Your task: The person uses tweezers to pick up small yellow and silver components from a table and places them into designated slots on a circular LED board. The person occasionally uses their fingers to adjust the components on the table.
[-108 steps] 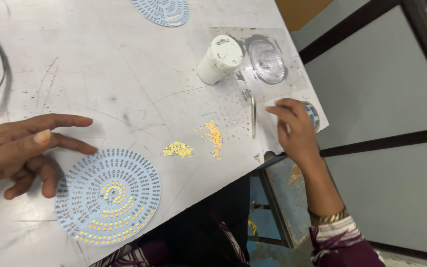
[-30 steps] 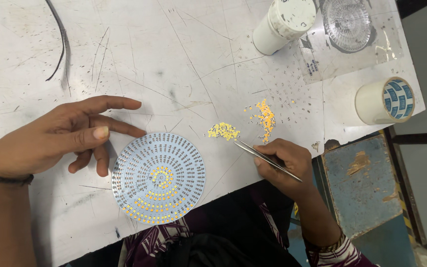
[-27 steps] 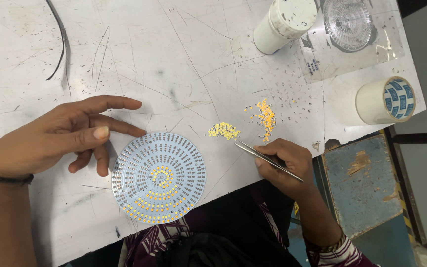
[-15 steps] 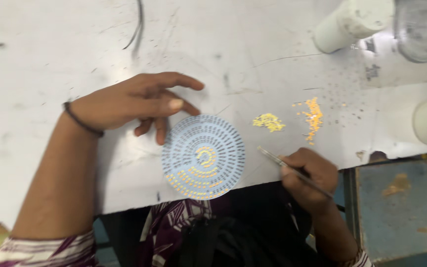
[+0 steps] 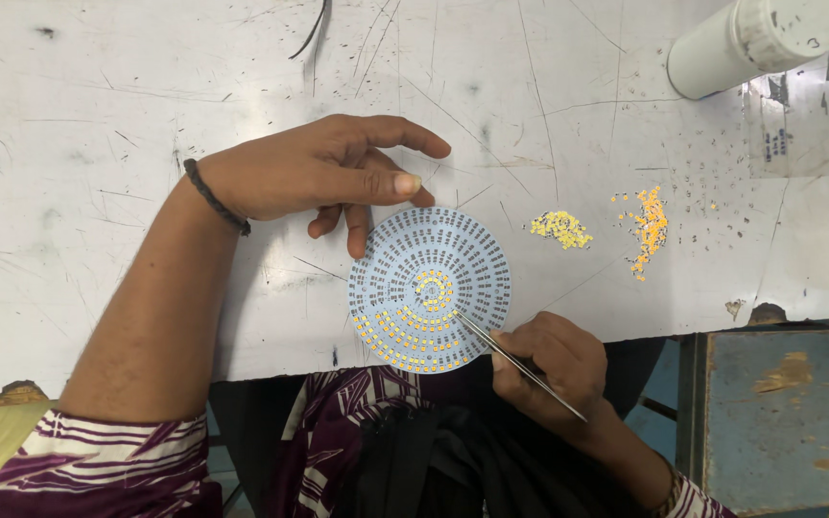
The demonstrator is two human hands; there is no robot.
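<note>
Right hand (image 5: pixel 554 366) holds tweezers (image 5: pixel 518 364) over round board (image 5: pixel 430 290)

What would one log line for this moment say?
left hand: fingers steady round board | right hand: tweezers tip on board | loose yellow parts beside

I see a matt white tabletop (image 5: pixel 146 125), scratched and scuffed all over; thin shiny metal tweezers (image 5: pixel 520 365); a smooth pale-blue round board (image 5: pixel 431 288); a glossy white plastic container (image 5: pixel 750 43); patterned cloth sleeve (image 5: pixel 107 465).
</note>
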